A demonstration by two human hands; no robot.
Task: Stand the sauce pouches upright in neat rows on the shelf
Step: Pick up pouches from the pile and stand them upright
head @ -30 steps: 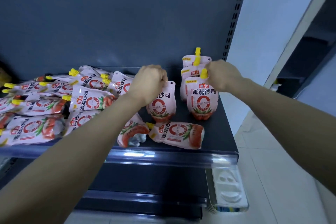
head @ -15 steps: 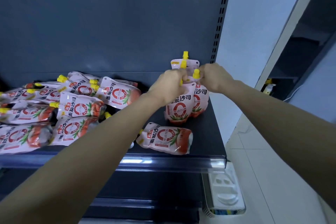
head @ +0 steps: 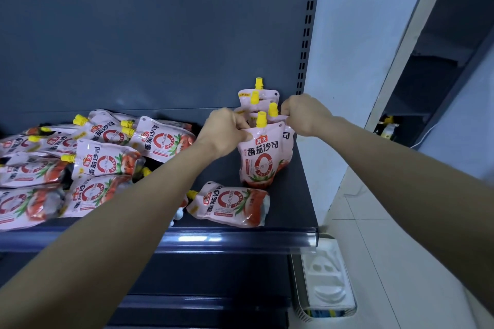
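**A:** where's the pouch rn?

**B:** front pouch (head: 260, 157) is upright at the shelf's (head: 294, 195) right end, spout up. left hand (head: 227, 128) pinches its top left corner, right hand (head: 302, 113) grips the top of the rear pouch (head: 286, 141). next pouch (head: 230, 204) lies flat by the front edge, nearer the left hand, long axis left-right.

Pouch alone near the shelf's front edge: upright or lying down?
Lying down. The pouch rests flat on the shelf, printed face up, yellow cap pointing left, in front of the upright row.
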